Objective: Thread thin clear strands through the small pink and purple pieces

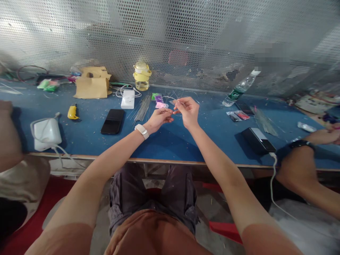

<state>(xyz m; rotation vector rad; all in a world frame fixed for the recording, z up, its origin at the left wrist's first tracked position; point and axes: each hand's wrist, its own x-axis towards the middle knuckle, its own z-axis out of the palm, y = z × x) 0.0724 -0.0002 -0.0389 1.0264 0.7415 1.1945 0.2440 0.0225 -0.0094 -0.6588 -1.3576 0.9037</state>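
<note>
Over the middle of the blue table, my left hand and my right hand are held close together, fingertips almost meeting. Both are closed in a pinch on a thin wire; its fine ends are hard to follow, and a pale curved strand arches just behind the fingers. A white band circles my left wrist. Small plastic bags in pink, purple and green lie right behind my left hand. To the left of them is a loose bundle of thin straight wires.
Left of my hands lie a black phone, a white power bank, a yellow cutter and a white charger. A yellow-lidded cup and a tilted water bottle stand near the mesh wall. A black device sits right. Co-workers' arms flank me.
</note>
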